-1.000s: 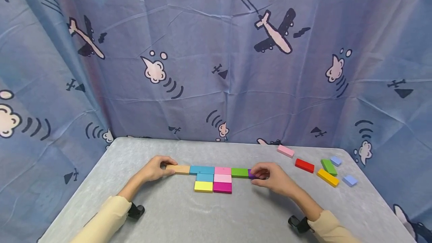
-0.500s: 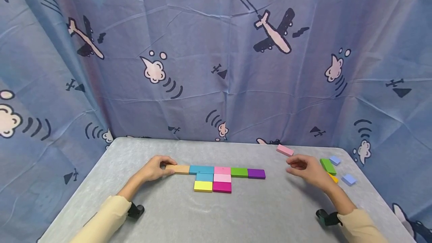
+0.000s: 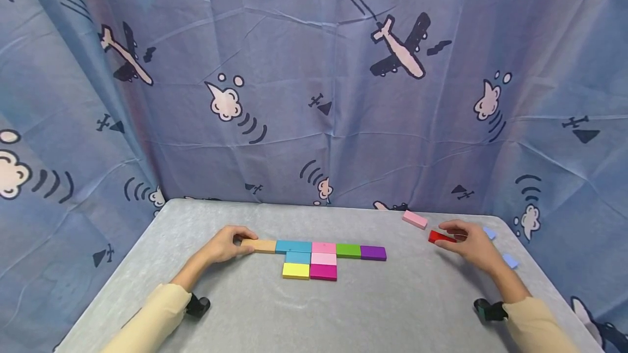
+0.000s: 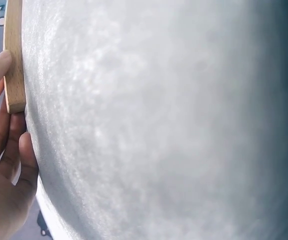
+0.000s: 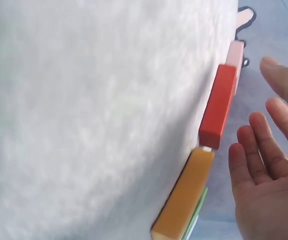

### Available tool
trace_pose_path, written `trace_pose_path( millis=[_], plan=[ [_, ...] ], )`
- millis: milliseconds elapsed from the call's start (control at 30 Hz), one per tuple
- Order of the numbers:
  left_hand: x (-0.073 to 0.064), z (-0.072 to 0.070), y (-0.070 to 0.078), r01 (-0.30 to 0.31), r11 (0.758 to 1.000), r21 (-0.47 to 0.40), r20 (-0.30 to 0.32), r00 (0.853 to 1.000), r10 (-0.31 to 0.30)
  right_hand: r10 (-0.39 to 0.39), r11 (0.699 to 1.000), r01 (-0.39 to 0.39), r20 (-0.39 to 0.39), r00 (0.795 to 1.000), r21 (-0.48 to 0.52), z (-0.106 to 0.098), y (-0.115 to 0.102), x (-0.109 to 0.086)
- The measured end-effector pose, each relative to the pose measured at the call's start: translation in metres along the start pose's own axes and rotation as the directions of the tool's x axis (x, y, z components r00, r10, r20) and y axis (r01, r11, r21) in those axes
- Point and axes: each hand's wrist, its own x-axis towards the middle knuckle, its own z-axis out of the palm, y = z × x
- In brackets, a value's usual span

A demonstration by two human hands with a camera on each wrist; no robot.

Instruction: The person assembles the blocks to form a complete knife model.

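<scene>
My left hand [image 3: 227,245] grips the left end of a natural-wood block [image 3: 263,246], which leads a row on the table. Two blue blocks [image 3: 293,247], two pink ones [image 3: 324,248], a green block [image 3: 348,251] and a purple block [image 3: 373,253] continue the arrangement; yellow [image 3: 296,271] and magenta [image 3: 323,272] blocks lie below. In the left wrist view, thumb and fingers meet the wooden block [image 4: 15,75]. My right hand [image 3: 468,245] is over the right end of a red block [image 3: 440,237], fingers spread; the right wrist view shows them apart from the red block [image 5: 218,106].
A pink block [image 3: 415,219] lies near the table's back edge. Light-blue blocks [image 3: 510,261] sit right of my right hand. An orange-yellow block [image 5: 184,195] is close to the red one, with a green edge [image 5: 199,205] behind it. A patterned curtain [image 3: 314,97] hangs behind the table.
My right hand has left the purple block and moved right to the red block, now covering the green and orange-yellow blocks in the head view. My left hand stays on the wooden block.
</scene>
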Motion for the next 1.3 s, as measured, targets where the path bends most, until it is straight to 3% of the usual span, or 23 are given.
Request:
trace_pose_path(
  millis=[467, 633, 867, 1100, 1300],
  plan=[
    [-0.001, -0.001, -0.001, 0.007, 1.0, -0.023, 0.0, 1.0, -0.007, 0.032, 0.999, -0.029, 0.112, 0.993, -0.025, -0.005, 0.006, 0.01],
    [0.0, 0.0, -0.001, 0.015, 0.999, -0.03, -0.001, 1.0, -0.015, 0.016, 1.0, -0.013, 0.119, 0.993, -0.026, -0.003, 0.014, 0.013],
    [0.0, 0.0, -0.001, 0.006, 1.0, -0.018, 0.001, 1.0, -0.006, 0.052, 0.999, -0.051, 0.103, 0.993, -0.007, -0.001, 0.015, 0.013],
    [-0.001, 0.0, 0.0, 0.012, 1.0, -0.016, 0.001, 1.0, -0.012, 0.02, 0.999, -0.023, 0.095, 0.995, 0.025, 0.001, 0.01, 0.011],
    [-0.001, 0.0, 0.001, 0.025, 1.0, -0.011, -0.001, 1.0, -0.025, -0.074, 0.997, 0.071, 0.085, 0.994, 0.038, 0.005, 0.0, 0.007]
  ],
)
